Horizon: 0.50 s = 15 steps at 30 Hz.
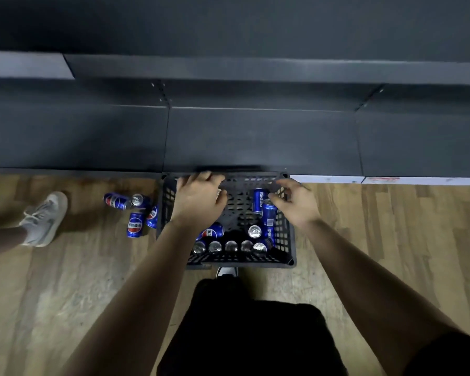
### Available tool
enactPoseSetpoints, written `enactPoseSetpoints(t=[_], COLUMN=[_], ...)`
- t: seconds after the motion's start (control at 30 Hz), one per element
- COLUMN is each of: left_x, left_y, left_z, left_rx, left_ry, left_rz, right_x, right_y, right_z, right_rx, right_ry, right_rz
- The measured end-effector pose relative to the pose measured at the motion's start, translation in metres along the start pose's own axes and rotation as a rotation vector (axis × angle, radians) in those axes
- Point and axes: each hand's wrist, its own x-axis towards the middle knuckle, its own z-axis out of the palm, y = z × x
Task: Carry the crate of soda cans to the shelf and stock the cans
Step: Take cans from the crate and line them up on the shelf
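Crate [242, 260] on floor [65, 294]; left hand [198, 200] fingers unclear, right hand [296, 203] fingers spread.

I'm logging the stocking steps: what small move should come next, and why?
Likely the right hand should close on the lying can at its fingertips and lift it to the shelf. The crate already sits against the shelf, which shows no cans, and that hand holds nothing.

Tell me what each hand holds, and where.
Right hand: fingertips at the top rim of a can in the crate; grip unclear. Left hand: cannot tell.
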Motion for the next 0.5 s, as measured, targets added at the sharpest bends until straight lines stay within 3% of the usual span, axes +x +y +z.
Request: enactPoseSetpoints(t=[0.5], left_x=[0.053], left_y=[-0.066], left_z=[0.253], left_rx=[0.0], left_ry=[-0.015], left_rz=[-0.04], right_x=[0.081], right_y=[0.182], right_z=[0.18], right_rx=[-0.076], right_ry=[-0.132], right_rz=[0.021])
